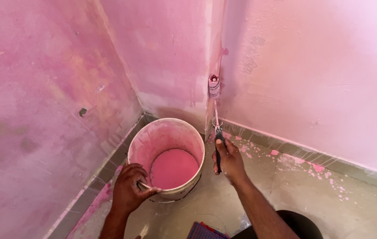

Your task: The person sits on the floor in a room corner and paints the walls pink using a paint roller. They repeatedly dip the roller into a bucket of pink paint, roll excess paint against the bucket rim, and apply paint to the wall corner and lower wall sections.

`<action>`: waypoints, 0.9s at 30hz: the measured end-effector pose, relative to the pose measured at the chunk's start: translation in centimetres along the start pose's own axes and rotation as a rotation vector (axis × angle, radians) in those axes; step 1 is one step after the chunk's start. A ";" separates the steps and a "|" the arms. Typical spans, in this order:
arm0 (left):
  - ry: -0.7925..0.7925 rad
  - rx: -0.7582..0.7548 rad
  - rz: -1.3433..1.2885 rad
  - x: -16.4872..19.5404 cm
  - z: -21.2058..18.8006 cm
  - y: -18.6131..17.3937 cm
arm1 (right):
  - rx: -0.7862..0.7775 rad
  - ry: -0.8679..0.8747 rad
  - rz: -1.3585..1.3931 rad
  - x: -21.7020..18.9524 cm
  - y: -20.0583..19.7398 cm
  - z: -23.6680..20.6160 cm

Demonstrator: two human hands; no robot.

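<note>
cloth: dark striped piece at bottom edge, on floor, between the forearms.
floor: grey-brown, pink paint splatters near right wall base, pink streak along left wall base.
left hand: grasping bucket rim at near-left side, fingers curled over the edge, thumb inside the rim.
bucket: round, pale plastic, smeared pink inside and out; stands on floor in the corner, just beside left wall. Pink paint pool covers bottom, level low. Wire handle hangs down on near side.
right hand: clenched round the roller grip, just right of bucket, knuckles up.
roller: small, narrow sleeve, pink-stained, red end cap on top; thin metal shaft runs down to black grip in right hand. Sleeve upright, against the wall corner edge, above bucket's far rim.
walls: pink, patchy, left one darker with a small dark hole; grey skirting strip at base.
</note>
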State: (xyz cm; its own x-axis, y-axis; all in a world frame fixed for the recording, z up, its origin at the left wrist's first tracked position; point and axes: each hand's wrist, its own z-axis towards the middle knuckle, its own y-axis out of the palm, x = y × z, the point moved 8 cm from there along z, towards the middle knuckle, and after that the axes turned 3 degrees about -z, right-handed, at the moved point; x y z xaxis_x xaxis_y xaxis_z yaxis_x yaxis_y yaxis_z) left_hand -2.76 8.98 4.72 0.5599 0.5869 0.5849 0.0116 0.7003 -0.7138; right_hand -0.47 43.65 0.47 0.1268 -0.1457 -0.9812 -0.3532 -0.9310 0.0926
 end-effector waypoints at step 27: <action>0.079 0.017 0.011 1.2 0.2 -0.4 | 0.108 -0.055 -0.121 -1.8 -0.4 0.5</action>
State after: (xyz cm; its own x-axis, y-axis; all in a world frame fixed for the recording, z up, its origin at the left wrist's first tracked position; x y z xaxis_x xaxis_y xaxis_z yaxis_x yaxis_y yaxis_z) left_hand -2.27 9.48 5.81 0.6235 0.5609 0.5447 -0.0080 0.7012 -0.7129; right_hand -1.06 44.45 2.09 0.1251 -0.0134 -0.9921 -0.4365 -0.8987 -0.0429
